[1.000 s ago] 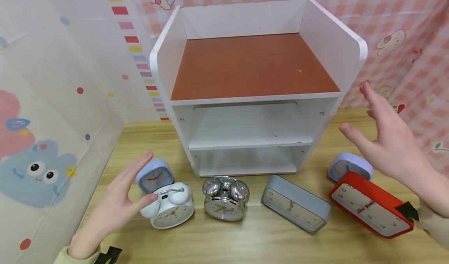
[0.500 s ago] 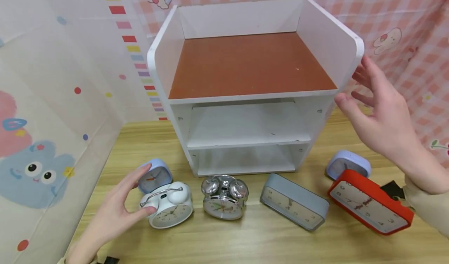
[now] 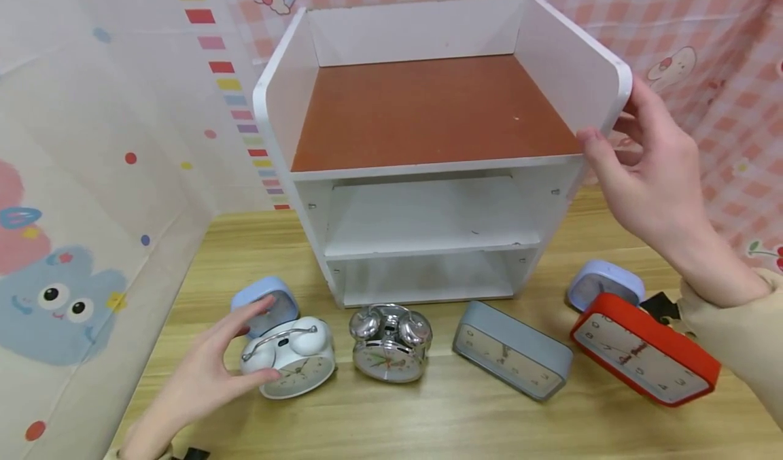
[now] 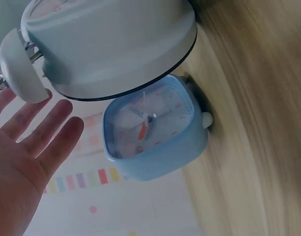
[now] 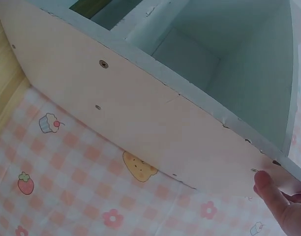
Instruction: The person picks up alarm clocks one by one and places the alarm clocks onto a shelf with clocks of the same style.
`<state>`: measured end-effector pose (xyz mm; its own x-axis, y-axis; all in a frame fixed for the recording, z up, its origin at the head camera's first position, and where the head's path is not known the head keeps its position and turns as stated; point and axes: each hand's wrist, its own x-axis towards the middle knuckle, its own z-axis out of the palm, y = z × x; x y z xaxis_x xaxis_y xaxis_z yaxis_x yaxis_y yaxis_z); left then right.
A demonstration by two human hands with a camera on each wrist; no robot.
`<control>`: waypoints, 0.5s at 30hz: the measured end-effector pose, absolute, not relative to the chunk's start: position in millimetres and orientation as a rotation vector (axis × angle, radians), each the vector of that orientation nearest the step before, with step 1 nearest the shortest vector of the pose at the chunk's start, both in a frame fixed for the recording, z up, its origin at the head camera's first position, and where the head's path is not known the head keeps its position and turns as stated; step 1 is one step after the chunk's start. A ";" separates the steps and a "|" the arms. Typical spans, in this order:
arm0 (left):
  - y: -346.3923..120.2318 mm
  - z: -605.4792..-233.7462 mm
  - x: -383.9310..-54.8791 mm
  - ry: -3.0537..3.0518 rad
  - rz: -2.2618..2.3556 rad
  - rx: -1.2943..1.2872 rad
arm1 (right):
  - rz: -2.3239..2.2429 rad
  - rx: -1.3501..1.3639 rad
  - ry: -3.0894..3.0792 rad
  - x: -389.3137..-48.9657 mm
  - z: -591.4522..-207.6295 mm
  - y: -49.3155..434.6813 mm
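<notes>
Right hand (image 3: 657,174): there was the big move! It had come in and up from out wide, right to the upper front edge of the white cabinet (image 3: 569,59). Fingers loosely bent, thumb well apart, nothing in its grasp.
White cabinet: upright, straight off the right hand's fingertips, and I saw no shift in it. One digit lay right by the outer face in the right-wrist view; whether it pressed, I couldn't tell.
Left hand (image 3: 204,372): a smaller dip here, lower over its neighbour, fingers spread and thumb apart, holding nothing.
White clock (image 3: 302,358): just ahead of the left hand, whose thumb now crossed its dial in the head view; touching or just short, I couldn't say. It hadn't moved.
Light-blue clock (image 4: 153,132): just beyond the left forefinger, behind the white one, also unmoved.
Chrome clock (image 3: 390,344) and grey clock (image 3: 514,351): between the two hands on the surface (image 3: 397,426), untouched.
Red clock (image 3: 645,351) and lilac clock (image 3: 602,283): lower than the right hand, which had risen clear of them.
Both hands: the right's attention, I judged, had settled on the cabinet, the left's on the white clock.
</notes>
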<state>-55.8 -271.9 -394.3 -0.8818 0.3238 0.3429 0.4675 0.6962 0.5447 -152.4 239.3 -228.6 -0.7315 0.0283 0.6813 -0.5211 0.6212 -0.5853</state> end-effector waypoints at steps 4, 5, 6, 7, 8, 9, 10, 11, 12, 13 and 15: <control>-270.5 -397.4 -58.1 -2.719 -0.920 -0.636 | 1.057 0.368 -2.137 -157.0 -228.1 237.6; -270.1 -398.0 -59.0 -2.719 -0.912 -0.643 | 1.048 0.365 -2.131 -157.9 -228.1 237.4; -269.8 -398.7 -60.0 -2.716 -0.911 -0.653 | 1.039 0.362 -2.126 -158.9 -227.9 237.3; -269.5 -399.6 -60.8 -2.710 -0.907 -0.663 | 1.030 0.357 -2.122 -159.8 -227.9 237.2; -269.4 -400.5 -61.4 -2.703 -0.909 -0.674 | 1.023 0.353 -2.118 -160.7 -227.9 237.2; -269.5 -401.4 -61.8 -2.697 -0.904 -0.683 | 1.011 0.350 -2.116 -161.6 -228.0 237.1; -269.6 -402.5 -62.1 -2.690 -0.903 -0.695 | 1.001 0.344 -2.114 -162.5 -228.2 237.2; -269.7 -403.7 -62.5 -2.686 -0.905 -0.702 | 0.993 0.340 -2.111 -163.5 -228.4 237.2; -270.0 -404.9 -62.6 -2.683 -0.908 -0.707 | 0.988 0.333 -2.107 -164.4 -228.4 237.3; -270.3 -406.1 -62.6 -2.682 -0.908 -0.707 | 0.983 0.325 -2.104 -165.4 -228.5 237.3; -271.0 -408.5 -62.5 -2.686 -0.917 -0.699 | 0.971 0.312 -2.099 -167.1 -228.6 237.2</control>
<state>-62.5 -271.0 -408.5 -0.8632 0.3661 0.3476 0.5022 0.6925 0.5179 -167.1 237.2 -228.6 -0.6605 0.0973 0.7444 -0.5043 0.6770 -0.5360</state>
